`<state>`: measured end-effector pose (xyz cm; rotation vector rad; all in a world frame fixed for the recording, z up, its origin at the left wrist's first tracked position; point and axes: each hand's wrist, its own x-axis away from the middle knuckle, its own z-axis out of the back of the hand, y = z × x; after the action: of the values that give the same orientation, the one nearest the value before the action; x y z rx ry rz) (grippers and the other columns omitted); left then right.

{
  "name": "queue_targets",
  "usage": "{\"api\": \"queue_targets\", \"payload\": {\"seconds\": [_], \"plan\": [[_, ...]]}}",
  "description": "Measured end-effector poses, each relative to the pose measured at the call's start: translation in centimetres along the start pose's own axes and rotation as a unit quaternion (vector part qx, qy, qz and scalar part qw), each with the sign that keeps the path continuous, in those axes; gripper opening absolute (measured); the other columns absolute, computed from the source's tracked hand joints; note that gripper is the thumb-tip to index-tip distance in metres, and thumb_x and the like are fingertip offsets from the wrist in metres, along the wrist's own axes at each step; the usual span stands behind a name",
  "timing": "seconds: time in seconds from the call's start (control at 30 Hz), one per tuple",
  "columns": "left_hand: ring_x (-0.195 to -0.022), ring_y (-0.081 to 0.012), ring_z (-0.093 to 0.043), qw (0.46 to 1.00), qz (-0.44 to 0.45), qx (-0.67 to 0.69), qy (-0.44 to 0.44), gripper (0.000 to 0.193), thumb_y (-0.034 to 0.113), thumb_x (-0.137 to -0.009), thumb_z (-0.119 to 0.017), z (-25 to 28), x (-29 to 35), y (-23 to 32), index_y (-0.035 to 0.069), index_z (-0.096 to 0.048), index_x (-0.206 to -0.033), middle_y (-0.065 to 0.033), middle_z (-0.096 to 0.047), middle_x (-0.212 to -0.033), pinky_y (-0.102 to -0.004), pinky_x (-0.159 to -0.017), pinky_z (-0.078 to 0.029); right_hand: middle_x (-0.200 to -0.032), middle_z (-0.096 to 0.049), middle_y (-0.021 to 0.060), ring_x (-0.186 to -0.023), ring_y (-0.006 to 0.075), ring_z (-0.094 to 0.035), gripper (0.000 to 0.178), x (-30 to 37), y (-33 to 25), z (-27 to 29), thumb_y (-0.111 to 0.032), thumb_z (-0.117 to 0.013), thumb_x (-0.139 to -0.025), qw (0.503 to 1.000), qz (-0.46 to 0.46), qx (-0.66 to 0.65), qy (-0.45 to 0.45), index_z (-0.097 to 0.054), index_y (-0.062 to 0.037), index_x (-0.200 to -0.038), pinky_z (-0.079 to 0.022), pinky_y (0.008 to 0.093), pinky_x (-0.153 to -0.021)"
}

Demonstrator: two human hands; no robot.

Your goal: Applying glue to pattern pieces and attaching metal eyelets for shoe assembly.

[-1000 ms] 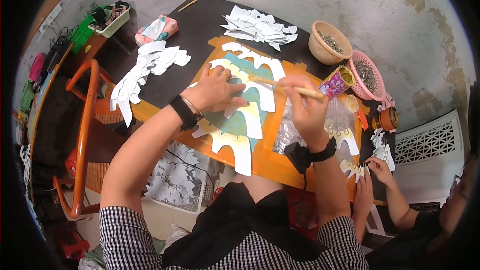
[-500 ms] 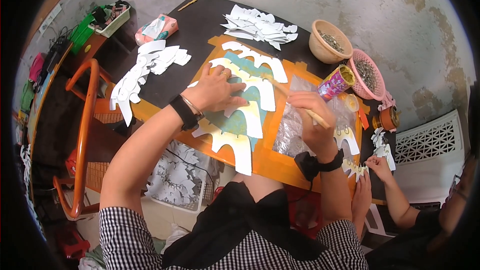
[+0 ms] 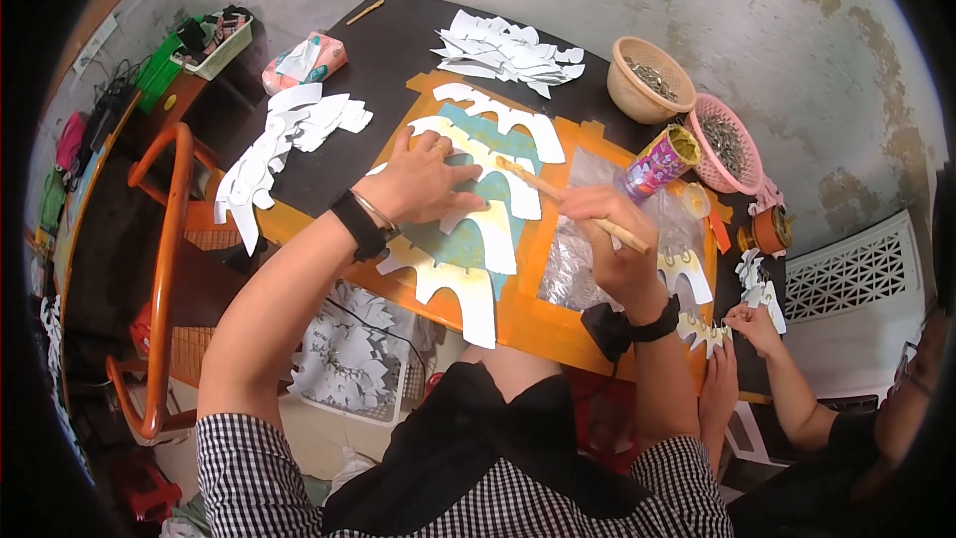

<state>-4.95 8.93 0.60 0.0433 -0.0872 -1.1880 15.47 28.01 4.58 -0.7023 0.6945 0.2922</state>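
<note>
My left hand (image 3: 426,181) lies flat with fingers spread, pressing on a white arched cut-out piece (image 3: 525,201) with yellowish smears. Several such pieces lie staggered on a teal patch (image 3: 476,251) of the orange-covered table, including a notched one (image 3: 550,139) at the far end and an arched one (image 3: 480,317) at the near edge. In my right hand (image 3: 615,237) is a wooden-handled brush (image 3: 538,182). Its tip touches or hovers just over the piece beside my left fingers; I cannot tell which. A purple can (image 3: 657,165) with a yellow-crusted rim stands beyond my right hand.
White piece stacks (image 3: 508,52) (image 3: 289,134) lie far and left, near a tissue pack (image 3: 307,62). A beige basket (image 3: 637,90) and pink basket (image 3: 712,174) hold small metal parts. At right, a co-worker's hands (image 3: 752,324) handle a notched piece (image 3: 703,332). Clear plastic (image 3: 570,274) covers the table's right part.
The brush tip has moved left, from the piece's right side to near my left fingers. My left hand stays on the pieces. The whole view has shifted slightly.
</note>
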Motion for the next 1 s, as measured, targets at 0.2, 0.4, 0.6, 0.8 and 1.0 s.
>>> {"api": "queue_targets", "payload": {"seconds": [0.2,0.4,0.6,0.8,1.0], "plan": [[-0.138,-0.0396,-0.038,1.000,-0.002,-0.004,0.006,0.063,0.067,-0.096,-0.042,-0.1,0.1,0.0,0.024,-0.058,-0.140,-0.0270,-0.054,-0.134,-0.0615,-0.115,-0.019,-0.095,-0.069,0.0160,-0.092,0.0328,-0.069,0.019,0.3,0.0,-0.3,0.013,-0.059,-0.081,0.999,0.026,0.022,-0.017,-0.063,-0.0004,-0.093,-0.056,0.0372,-0.080],[-0.137,-0.0392,-0.038,1.000,-0.004,-0.001,0.001,0.063,0.067,-0.096,-0.042,0.2,-0.1,0.4,0.024,-0.058,-0.139,-0.0242,-0.054,-0.134,-0.0607,-0.115,-0.018,-0.097,-0.069,0.0150,-0.094,0.0332,-0.069,0.022,1.7,-1.2,1.2,0.015,-0.056,-0.079,1.000,-0.005,0.014,-0.026,-0.063,-0.0006,-0.093,-0.056,0.0388,-0.082],[-0.128,-0.0336,-0.046,1.000,-0.008,0.001,0.021,0.056,0.059,-0.093,-0.056,0.9,0.4,0.0,0.021,-0.064,-0.132,-0.0175,-0.059,-0.126,-0.0535,-0.110,-0.026,-0.093,-0.065,0.0132,-0.088,0.0328,-0.064,0.017,1.5,0.1,0.2,0.007,-0.056,-0.080,0.999,-0.023,-0.016,0.027,-0.058,-0.0015,-0.095,-0.053,0.0391,-0.077],[-0.133,-0.0328,-0.043,1.000,-0.001,0.021,-0.015,0.052,0.058,-0.096,-0.054,1.3,-0.3,0.5,0.022,-0.064,-0.132,-0.0166,-0.059,-0.129,-0.0587,-0.116,-0.019,-0.092,-0.068,0.0120,-0.079,0.0248,-0.067,0.007,1.3,-1.4,1.6,0.002,-0.061,-0.090,0.994,-0.049,0.080,0.063,-0.064,0.0000,-0.097,-0.052,0.0342,-0.070],[-0.132,-0.0312,-0.044,1.000,-0.004,0.013,-0.002,0.050,0.056,-0.095,-0.055,0.9,-0.5,0.2,0.022,-0.065,-0.130,-0.0156,-0.060,-0.127,-0.0571,-0.116,-0.019,-0.088,-0.069,0.0120,-0.075,0.0210,-0.067,0.006,0.2,-1.1,2.8,-0.001,-0.069,-0.090,0.975,-0.016,0.159,0.153,-0.066,0.0002,-0.095,-0.053,0.0303,-0.065]]}}
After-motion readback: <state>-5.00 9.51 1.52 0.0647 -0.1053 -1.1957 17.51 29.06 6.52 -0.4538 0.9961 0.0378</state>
